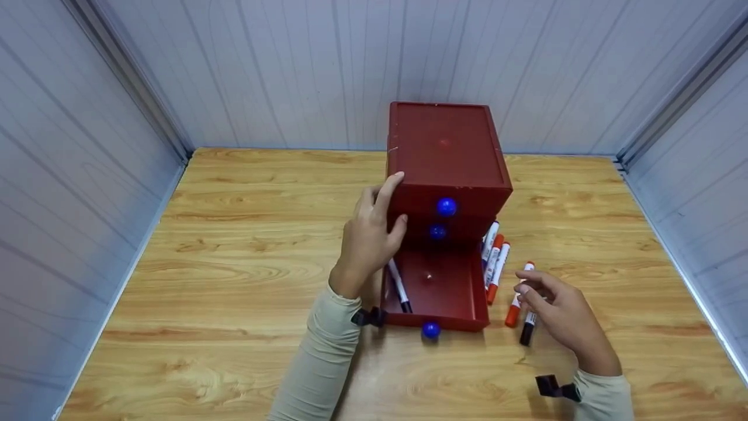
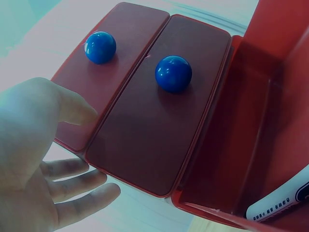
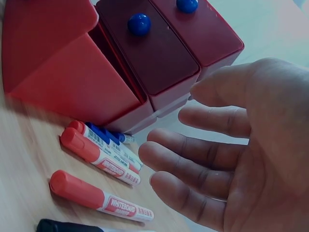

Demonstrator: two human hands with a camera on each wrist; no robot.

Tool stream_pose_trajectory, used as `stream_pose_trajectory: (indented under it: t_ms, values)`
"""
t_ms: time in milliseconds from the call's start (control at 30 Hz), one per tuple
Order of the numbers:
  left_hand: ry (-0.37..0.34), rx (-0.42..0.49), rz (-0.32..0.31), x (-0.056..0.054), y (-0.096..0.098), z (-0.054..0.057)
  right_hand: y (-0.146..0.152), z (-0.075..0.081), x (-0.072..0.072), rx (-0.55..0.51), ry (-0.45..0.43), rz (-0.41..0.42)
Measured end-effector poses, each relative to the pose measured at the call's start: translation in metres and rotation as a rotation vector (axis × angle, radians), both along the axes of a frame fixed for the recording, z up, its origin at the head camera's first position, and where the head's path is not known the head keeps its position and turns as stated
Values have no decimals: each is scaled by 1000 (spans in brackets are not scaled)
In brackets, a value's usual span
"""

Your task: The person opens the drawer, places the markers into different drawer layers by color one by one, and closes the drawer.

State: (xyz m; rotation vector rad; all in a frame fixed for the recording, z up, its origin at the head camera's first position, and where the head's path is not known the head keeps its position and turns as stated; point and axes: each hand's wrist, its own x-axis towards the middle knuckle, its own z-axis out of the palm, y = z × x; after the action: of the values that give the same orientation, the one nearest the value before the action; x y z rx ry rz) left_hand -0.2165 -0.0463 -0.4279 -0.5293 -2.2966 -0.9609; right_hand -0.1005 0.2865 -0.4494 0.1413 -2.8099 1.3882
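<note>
One black-and-white marker (image 1: pixel 400 286) chilling in red plastic drawer (image 1: pixel 450 295) | left hand (image 1: pixel 367 242): fingers apart | right hand (image 1: pixel 565 316): same deal

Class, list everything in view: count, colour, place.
table: 1, brown, under cabinet
walls: 3, whitish, around table
cabinet: 1, red, on table
drawers: 3, red, in cabinet, lowest open
knobs: 3, blue, on drawers
black-capped markers: 2, white, lowest drawer and table
red-capped markers: 3, white, right of drawers
blue-capped markers: at least 1, white, beside those
sleeves: 2, beige, foreground
wrist gadgets: 2, black, sleeve ends
left grip: 1, bare, at cabinet's left edge
right grip: 1, bare, near markers
</note>
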Motion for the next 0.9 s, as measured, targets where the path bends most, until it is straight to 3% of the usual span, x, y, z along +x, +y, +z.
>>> stream_pose_trajectory:
  t_ms: [333,900]
  values:
    - [14,7,-10,-1,0,-1,9,-8,1,-14,46,-35]
    - [1,0,-7,1,-1,0,22,-6,1,136,-64,-114]
